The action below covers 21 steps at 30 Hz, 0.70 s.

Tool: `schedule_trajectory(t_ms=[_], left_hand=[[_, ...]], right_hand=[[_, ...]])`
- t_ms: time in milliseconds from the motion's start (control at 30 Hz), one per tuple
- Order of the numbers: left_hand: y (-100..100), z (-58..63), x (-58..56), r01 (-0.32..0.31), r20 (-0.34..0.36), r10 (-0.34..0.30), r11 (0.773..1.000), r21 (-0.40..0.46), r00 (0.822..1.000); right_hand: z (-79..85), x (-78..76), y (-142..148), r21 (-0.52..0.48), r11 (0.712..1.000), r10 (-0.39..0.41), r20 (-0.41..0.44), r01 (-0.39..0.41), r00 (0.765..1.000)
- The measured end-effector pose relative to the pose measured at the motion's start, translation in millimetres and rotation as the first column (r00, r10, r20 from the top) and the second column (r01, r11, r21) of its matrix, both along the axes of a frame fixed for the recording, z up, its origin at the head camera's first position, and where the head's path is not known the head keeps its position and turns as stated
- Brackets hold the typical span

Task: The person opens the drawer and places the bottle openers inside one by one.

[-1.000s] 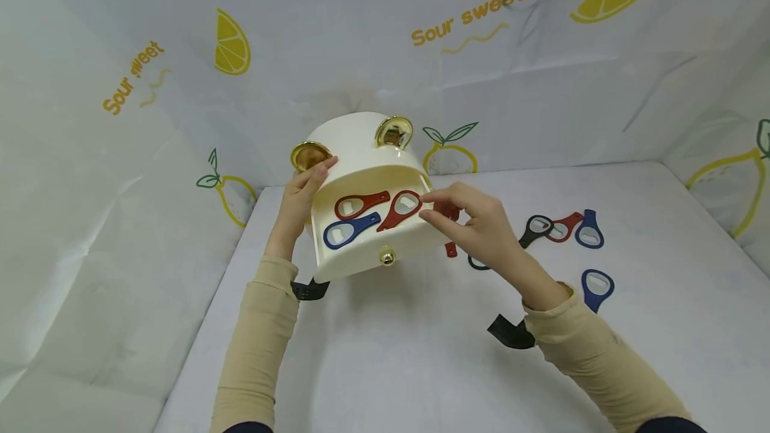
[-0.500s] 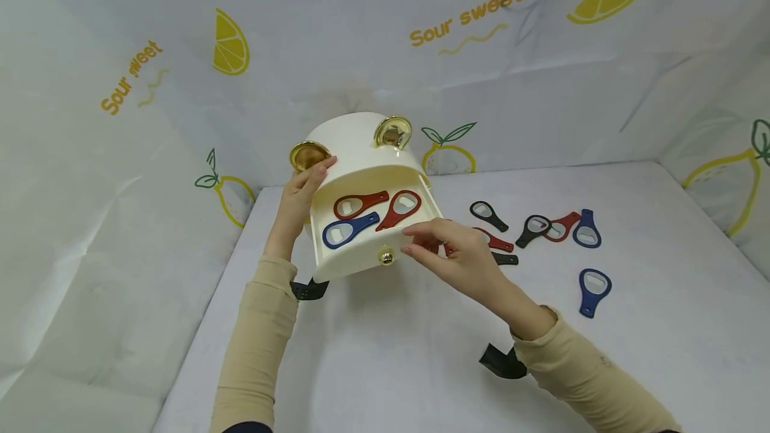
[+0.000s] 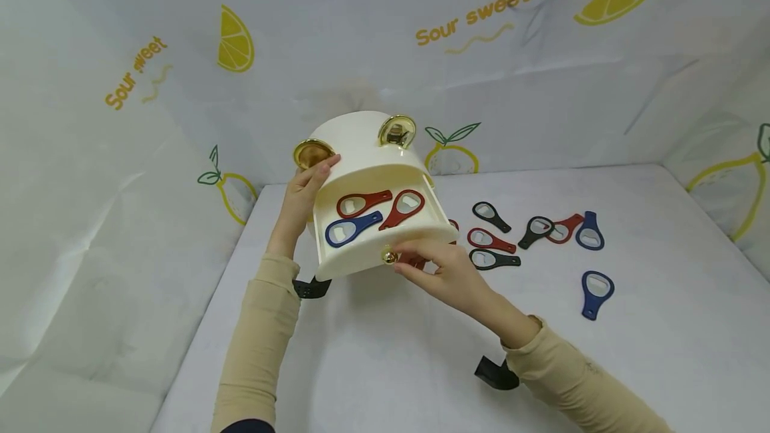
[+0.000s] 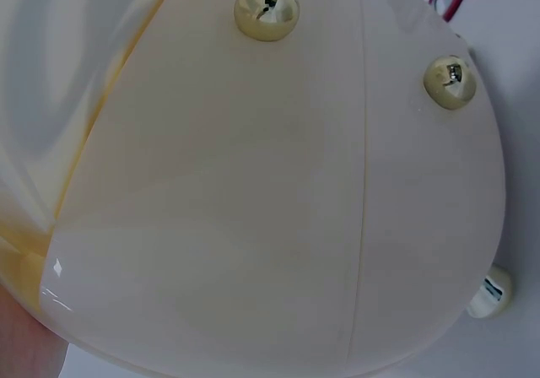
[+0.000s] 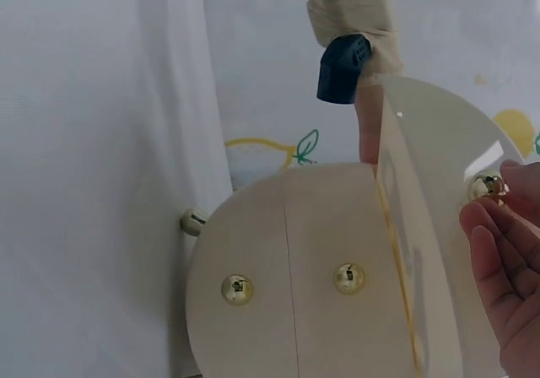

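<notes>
White box: It is my landmark; in my head feed (image 3: 359,127) it wears two gold ears (image 3: 398,131) and tilts with its front turned up towards the person.
Drawer: I see it slid partly out of the box's front, its curved panel (image 3: 349,263) facing the person.
Gold knob: It sits mid-panel on the box's drawer (image 3: 389,257).
Right hand: At the box's front (image 3: 448,276), thumb and forefinger pinching that knob; my right wrist feed agrees.
Left hand: Against the box's left side (image 3: 299,199), fingertips touching the shell just below the left ear; whether it grips, I can't tell.
Bottle openers inside: Two red ones (image 3: 371,200) and a blue one (image 3: 364,222) lie in the box's drawer.
Loose bottle openers: Black, red and blue ones (image 3: 500,222) lie right of the box on the white cloth (image 3: 668,353); one red is mostly hidden behind the drawer.
Gold balls: My left wrist feed shows them on the box's outside (image 4: 267,11).
</notes>
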<state>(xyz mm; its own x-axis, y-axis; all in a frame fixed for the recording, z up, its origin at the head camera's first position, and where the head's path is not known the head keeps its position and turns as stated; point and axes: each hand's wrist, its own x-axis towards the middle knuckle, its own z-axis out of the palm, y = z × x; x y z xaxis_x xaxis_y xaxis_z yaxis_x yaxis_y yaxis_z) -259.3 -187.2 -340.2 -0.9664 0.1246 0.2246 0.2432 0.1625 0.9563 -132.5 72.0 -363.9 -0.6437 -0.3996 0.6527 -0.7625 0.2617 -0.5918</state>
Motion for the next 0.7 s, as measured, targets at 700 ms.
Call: schedule_trajectory(t_ms=[700], left_hand=[[2,6.5,5.8,0.007,0.012,-0.007,1.000,-0.030,1.000]], right_hand=[[-0.1,-9.9,-14,-0.101,0.994,-0.032,0.041,0.036,0.999]])
